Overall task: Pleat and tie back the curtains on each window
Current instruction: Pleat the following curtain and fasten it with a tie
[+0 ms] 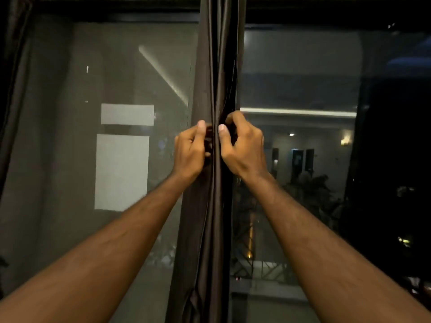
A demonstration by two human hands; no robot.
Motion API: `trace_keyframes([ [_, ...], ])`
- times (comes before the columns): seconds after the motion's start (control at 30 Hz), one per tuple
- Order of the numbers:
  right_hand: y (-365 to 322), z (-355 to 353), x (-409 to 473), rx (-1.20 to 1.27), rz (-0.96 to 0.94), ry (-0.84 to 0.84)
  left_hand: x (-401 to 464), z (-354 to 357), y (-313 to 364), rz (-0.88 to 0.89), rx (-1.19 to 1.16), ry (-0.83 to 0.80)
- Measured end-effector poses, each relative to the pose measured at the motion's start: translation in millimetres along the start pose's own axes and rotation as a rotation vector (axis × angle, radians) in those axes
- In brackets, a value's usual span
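A dark brown curtain (210, 66) hangs gathered into a narrow bunch of folds down the middle of the window (303, 78). The left hand (190, 151) and right hand (242, 145) pinch its folds side by side at the same height, fingers curled into the cloth, thumbs up.

Curtain (217, 66) dark brown, plain, slight sheen on folds. Second curtain (14, 66) at far left, same dark brown. Window frame (116, 10) black. Mesh screen (58, 159) grey; two pale grey-white rectangles (121, 171) behind it.
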State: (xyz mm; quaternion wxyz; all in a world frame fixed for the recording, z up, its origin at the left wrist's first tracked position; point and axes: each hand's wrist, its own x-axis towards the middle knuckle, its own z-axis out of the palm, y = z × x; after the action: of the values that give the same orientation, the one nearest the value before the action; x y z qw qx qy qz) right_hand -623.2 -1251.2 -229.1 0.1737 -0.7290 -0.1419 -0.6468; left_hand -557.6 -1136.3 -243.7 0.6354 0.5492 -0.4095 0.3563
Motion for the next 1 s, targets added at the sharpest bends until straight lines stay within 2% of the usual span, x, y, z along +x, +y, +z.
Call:
trace_keyframes([
  [0.03,-1,2,-22,0.015,0.015,-0.038,-21,-2,-7,-0.059,-0.008,0.018],
  [0.1,-2,6,-64,0.039,0.044,-0.114,-63,-6,-25,-0.081,0.119,0.039],
  [0.2,0,12,-121,0.1,0.116,-0.17,-123,-14,-49,-0.152,0.241,-0.022],
  [0.33,12,13,-180,0.108,0.244,-0.06,-178,-26,-67,-0.274,0.338,-0.049],
  [0.43,19,21,-218,-0.035,0.147,-0.232,-203,-44,-85,-0.394,0.468,-0.04],
  [0.5,13,24,-234,-0.185,0.189,-0.311,-215,-56,-96,-0.462,0.524,-0.069],
  [0.6,-2,29,-255,-0.333,0.225,-0.313,-235,-65,-108,-0.481,0.509,-0.111],
  [0.67,-15,37,-270,-0.331,0.258,-0.368,-251,-71,-111,-0.478,0.461,-0.121],
  [0.73,-27,50,-283,-0.269,0.391,-0.451,-264,-81,-113,-0.483,0.399,-0.113],
  [0.8,-37,61,-298,-0.185,0.473,-0.419,-273,-93,-115,-0.482,0.352,-0.105],
  [0.9,-61,73,-320,-0.055,0.551,-0.257,-278,-115,-117,-0.47,0.304,-0.107],
  [1.0,-90,86,-334,0.044,0.593,-0.199,-283,-133,-123,-0.453,0.284,-0.128],
])
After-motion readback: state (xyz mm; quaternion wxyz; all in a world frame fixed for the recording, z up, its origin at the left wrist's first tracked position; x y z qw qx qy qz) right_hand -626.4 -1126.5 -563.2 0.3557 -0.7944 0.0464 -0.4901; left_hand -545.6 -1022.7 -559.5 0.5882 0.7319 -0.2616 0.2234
